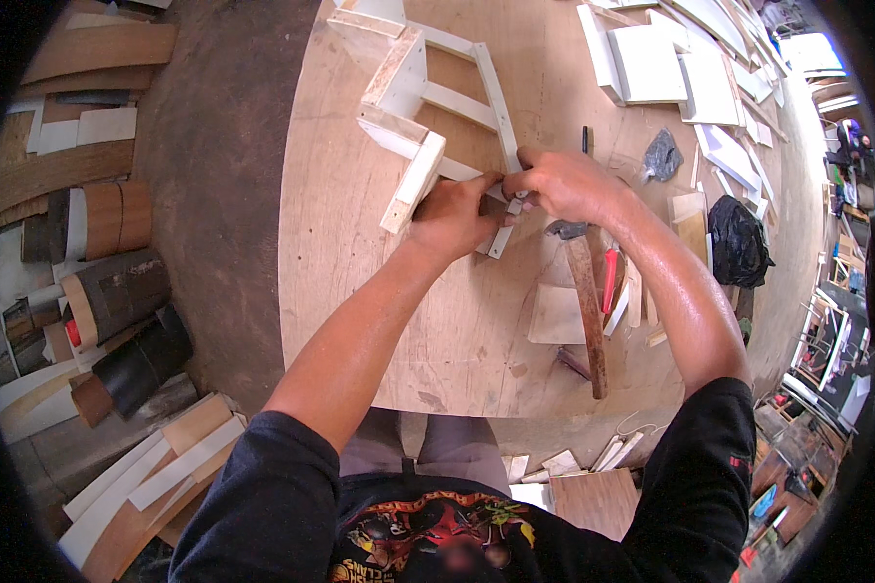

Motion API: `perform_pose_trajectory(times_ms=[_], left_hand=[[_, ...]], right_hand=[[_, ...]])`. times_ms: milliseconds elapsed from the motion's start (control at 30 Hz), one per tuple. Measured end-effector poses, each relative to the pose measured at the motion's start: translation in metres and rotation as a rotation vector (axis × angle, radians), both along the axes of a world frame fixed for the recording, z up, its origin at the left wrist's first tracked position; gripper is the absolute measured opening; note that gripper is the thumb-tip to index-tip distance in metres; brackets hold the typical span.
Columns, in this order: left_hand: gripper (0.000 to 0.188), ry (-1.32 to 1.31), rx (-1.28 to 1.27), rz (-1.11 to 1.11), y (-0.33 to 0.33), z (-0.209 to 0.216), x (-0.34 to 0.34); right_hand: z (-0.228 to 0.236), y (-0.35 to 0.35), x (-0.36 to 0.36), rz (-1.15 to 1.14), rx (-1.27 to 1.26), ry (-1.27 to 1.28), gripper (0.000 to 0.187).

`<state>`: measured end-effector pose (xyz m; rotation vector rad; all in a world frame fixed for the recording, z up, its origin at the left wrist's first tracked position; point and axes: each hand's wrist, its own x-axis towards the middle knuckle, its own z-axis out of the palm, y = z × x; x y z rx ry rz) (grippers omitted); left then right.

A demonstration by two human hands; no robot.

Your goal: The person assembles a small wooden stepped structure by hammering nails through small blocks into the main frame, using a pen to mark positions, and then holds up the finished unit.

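A stair-shaped frame of white-faced wooden boards (pixel 399 78) lies on the plywood table in front of me, with thin white strips (pixel 496 102) along its right side. My left hand (pixel 447 216) grips the frame near its close end, fingers curled at the long strip. My right hand (pixel 564 185) is closed from the other side, its fingertips meeting the left ones over the strip. Something small and greyish shows between the fingertips, too small to name. Just below my right hand lies a hammer (pixel 585 301) with a wooden handle, beside a red-handled tool (pixel 610 277).
The plywood table (pixel 340 321) also carries a square wood piece (pixel 554 313), a dark marker (pixel 586 139), a grey plastic bag (pixel 662 155) and a black plastic bag (pixel 739 241). White boards (pixel 647 63) pile up at the far right. Offcuts (pixel 107 301) cover the floor at left.
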<state>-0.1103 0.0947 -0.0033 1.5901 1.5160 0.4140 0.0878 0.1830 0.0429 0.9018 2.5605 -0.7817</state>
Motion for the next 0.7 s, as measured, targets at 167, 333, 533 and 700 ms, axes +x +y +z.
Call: perform_pose_trajectory(times_ms=[167, 333, 533, 700], left_hand=[[0.05, -0.008, 0.007, 0.005, -0.001, -0.002, -0.001], [0.049, -0.022, 0.047, -0.009, -0.001, 0.001, 0.0], [0.049, -0.009, 0.041, -0.002, -0.002, -0.003, -0.003], [0.051, 0.008, 0.018, 0.009, -0.001, -0.003, 0.001]], right_hand=[[-0.005, 0.002, 0.001, -0.009, -0.037, 0.056, 0.025], [-0.016, 0.006, 0.006, 0.009, -0.106, 0.181, 0.037], [-0.018, 0.004, 0.004, 0.04, -0.05, 0.267, 0.038], [-0.008, 0.001, 0.005, -0.035, -0.125, 0.183, 0.028]])
